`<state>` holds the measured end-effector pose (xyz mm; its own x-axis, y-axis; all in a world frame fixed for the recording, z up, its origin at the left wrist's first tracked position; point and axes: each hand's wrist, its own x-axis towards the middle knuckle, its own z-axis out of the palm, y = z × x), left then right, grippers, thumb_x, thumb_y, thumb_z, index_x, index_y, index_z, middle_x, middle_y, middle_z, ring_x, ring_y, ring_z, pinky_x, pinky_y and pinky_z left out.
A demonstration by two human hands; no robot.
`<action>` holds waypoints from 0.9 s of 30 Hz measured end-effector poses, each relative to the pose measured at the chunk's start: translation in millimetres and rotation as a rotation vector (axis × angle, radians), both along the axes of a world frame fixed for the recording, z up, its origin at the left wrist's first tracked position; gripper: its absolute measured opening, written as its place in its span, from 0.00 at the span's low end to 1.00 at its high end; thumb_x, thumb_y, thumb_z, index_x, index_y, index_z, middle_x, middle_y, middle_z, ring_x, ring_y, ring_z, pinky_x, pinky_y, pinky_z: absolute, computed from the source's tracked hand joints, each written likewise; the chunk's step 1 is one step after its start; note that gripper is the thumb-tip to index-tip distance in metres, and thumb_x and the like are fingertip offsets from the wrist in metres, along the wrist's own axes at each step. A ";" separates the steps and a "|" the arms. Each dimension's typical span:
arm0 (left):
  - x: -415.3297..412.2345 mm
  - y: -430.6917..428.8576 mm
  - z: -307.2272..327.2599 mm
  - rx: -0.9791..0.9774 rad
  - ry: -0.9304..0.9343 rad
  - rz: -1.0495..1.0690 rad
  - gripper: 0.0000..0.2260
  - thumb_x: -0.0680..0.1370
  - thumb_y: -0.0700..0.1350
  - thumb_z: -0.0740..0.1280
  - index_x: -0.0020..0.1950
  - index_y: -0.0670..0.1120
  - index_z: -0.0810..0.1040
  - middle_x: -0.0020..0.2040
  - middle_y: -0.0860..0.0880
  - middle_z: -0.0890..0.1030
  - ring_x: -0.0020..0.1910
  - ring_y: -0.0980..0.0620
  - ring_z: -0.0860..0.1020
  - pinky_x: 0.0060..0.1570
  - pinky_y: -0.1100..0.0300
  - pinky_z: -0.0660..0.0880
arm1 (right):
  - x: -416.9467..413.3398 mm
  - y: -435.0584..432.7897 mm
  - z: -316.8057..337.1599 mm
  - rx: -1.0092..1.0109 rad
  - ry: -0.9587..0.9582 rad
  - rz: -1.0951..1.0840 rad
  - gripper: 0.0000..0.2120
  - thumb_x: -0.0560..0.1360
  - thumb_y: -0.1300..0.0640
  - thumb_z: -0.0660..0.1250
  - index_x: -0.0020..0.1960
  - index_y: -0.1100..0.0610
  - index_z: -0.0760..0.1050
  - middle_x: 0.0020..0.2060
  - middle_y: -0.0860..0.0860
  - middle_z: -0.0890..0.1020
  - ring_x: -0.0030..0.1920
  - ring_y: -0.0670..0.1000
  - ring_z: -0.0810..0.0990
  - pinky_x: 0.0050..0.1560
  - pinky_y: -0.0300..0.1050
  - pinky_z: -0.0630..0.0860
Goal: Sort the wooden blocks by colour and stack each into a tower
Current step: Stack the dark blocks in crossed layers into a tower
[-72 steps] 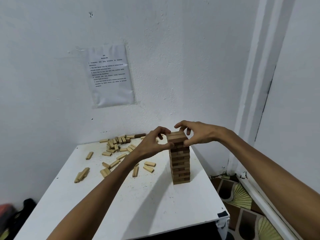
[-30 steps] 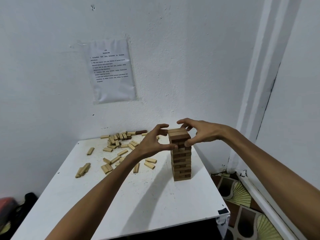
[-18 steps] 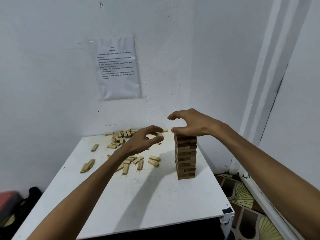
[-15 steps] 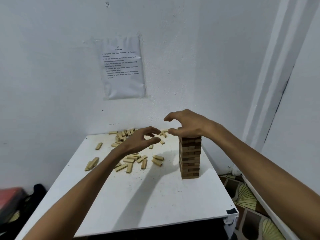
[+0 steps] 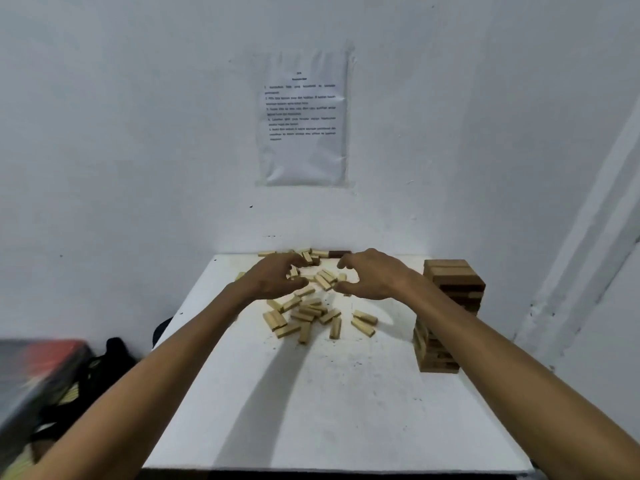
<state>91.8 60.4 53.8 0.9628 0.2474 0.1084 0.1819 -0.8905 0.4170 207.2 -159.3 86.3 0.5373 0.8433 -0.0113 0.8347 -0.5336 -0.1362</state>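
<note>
Now hovering mid-frame over scattered pale rectangular wooden blocks on the white desk, with left grip and right grip half-curled, empty, seemingly ready to gather; stacked brown wooden tower at frame right, apart, safe from knocks

A white table stands against a white wall bearing a printed sheet.

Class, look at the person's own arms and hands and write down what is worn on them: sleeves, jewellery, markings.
The left forearm and right forearm are bare up to the picture's edge, and no sleeve shows. The left hand and right hand wear no gloves. No watch, bracelet or ring shows on either, and no markings are visible.
</note>
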 end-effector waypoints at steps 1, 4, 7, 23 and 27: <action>4.5 6.6 -2.5 0.010 0.006 0.015 0.20 0.79 0.53 0.71 0.69 0.48 0.78 0.66 0.49 0.81 0.61 0.50 0.80 0.62 0.50 0.77 | 3.9 7.8 -5.8 -0.002 0.012 -0.009 0.29 0.79 0.37 0.65 0.75 0.51 0.70 0.72 0.51 0.74 0.71 0.54 0.73 0.59 0.50 0.71; 22.2 26.4 -12.2 0.030 0.037 0.036 0.19 0.80 0.51 0.70 0.70 0.48 0.78 0.67 0.48 0.80 0.62 0.48 0.79 0.61 0.53 0.75 | 16.1 32.3 -23.5 -0.005 0.048 -0.051 0.29 0.80 0.38 0.65 0.76 0.52 0.69 0.73 0.52 0.74 0.72 0.55 0.72 0.56 0.48 0.70; 42.9 46.0 -27.9 0.067 0.105 0.061 0.22 0.81 0.53 0.69 0.74 0.48 0.75 0.70 0.48 0.79 0.66 0.47 0.77 0.63 0.52 0.75 | 30.5 57.9 -42.4 -0.013 0.086 -0.088 0.29 0.81 0.39 0.65 0.77 0.53 0.68 0.74 0.54 0.73 0.73 0.56 0.71 0.61 0.51 0.73; 68.6 120.4 -98.1 0.251 0.034 0.069 0.19 0.84 0.60 0.57 0.68 0.52 0.75 0.70 0.50 0.77 0.62 0.45 0.78 0.55 0.48 0.77 | 107.4 156.2 -131.7 0.101 0.185 -0.041 0.25 0.86 0.44 0.54 0.81 0.50 0.61 0.80 0.51 0.62 0.77 0.57 0.65 0.71 0.52 0.67; 70.6 119.0 -96.2 0.290 0.015 0.152 0.20 0.80 0.61 0.56 0.57 0.48 0.78 0.63 0.49 0.80 0.62 0.44 0.77 0.55 0.47 0.74 | 110.2 162.8 -137.3 0.127 0.204 -0.057 0.26 0.87 0.45 0.52 0.82 0.54 0.59 0.81 0.53 0.62 0.79 0.56 0.62 0.75 0.51 0.63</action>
<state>162.4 179.4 -42.4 0.9191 0.3496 0.1819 0.3261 -0.9339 0.1468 317.4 3.5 -51.1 0.5815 0.8133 -0.0199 0.7521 -0.5467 -0.3681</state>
